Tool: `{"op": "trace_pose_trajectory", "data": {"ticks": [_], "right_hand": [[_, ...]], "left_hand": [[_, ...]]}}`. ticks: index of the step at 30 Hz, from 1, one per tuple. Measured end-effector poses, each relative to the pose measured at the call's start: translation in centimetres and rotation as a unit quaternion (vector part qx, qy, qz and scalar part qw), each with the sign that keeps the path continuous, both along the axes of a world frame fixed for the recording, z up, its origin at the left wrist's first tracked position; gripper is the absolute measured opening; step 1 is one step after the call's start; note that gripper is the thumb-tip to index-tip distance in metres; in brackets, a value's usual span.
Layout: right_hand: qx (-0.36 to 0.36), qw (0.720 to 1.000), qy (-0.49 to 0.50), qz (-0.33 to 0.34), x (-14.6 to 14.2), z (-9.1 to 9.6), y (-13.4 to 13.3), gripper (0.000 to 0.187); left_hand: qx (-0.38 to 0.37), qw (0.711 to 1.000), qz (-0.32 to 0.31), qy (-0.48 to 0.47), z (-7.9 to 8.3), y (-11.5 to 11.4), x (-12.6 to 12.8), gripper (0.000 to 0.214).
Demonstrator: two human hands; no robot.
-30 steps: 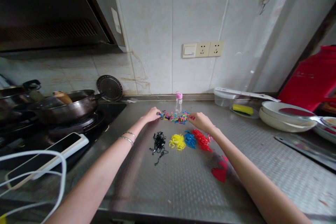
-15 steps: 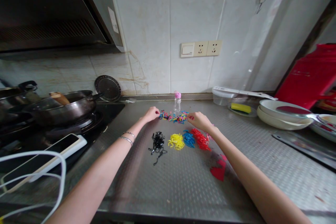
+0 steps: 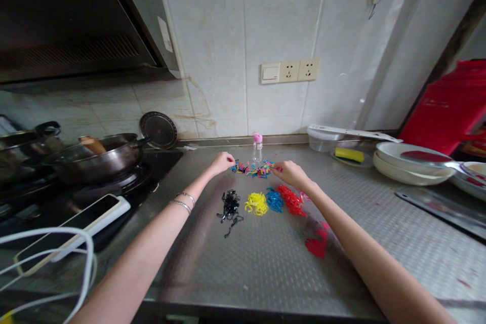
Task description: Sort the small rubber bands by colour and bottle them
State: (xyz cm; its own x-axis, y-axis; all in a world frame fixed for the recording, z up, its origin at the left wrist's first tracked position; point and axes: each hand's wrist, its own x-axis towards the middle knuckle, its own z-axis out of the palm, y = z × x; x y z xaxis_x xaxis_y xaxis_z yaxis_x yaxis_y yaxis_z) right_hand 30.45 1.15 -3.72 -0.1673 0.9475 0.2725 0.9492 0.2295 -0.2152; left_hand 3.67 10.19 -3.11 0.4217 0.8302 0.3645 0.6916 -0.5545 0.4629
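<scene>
A mixed heap of small multicoloured elastic bands (image 3: 252,168) lies on the metal countertop (image 3: 266,263), before a clear bottle with a pink cap (image 3: 257,149). My left hand (image 3: 224,161) is at the heap's left end, fingers pinched together. At its right end is my right hand (image 3: 290,172), also closed in a pinch. Whatever either hand holds is too small to make out. Nearer to me are separate piles: black bands (image 3: 230,205), yellow bands (image 3: 257,203), blue bands (image 3: 274,200) and red bands (image 3: 291,200). Some pink bands (image 3: 304,196) are partly hidden by my right arm.
Left, a pan (image 3: 102,159) stands on the stove near a white-edged device (image 3: 91,228) and a white cable (image 3: 89,258). Right are a yellow sponge (image 3: 349,155), stacked bowls (image 3: 402,169), a cleaver-like blade (image 3: 440,212) and a red thermos (image 3: 440,106). A red scrap (image 3: 317,247) lies by my right forearm.
My left hand has shifted very slightly right along the heap's edge. My right hand stays at the other end, still pinched. The piles look unchanged; the view has moved a little.
</scene>
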Motion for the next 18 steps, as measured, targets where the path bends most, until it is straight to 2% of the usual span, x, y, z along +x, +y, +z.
{"op": "trace_pose_trajectory", "data": {"ticks": [6,13,18], "right_hand": [[-0.003,1.000,0.000,-0.013,0.4,0.2,-0.2,0.026],[-0.004,1.000,0.001,-0.025,1.1,-0.1,0.1,0.026],[0.003,1.000,0.001,-0.020,1.5,-0.5,0.5,0.027]], "left_hand": [[0.000,0.996,-0.079,-0.034,0.5,-3.1,4.1,0.014],[-0.031,0.978,-0.204,0.004,-0.6,-7.3,8.7,0.013],[-0.040,0.978,-0.206,0.007,-1.5,-7.5,9.3,0.019]]}}
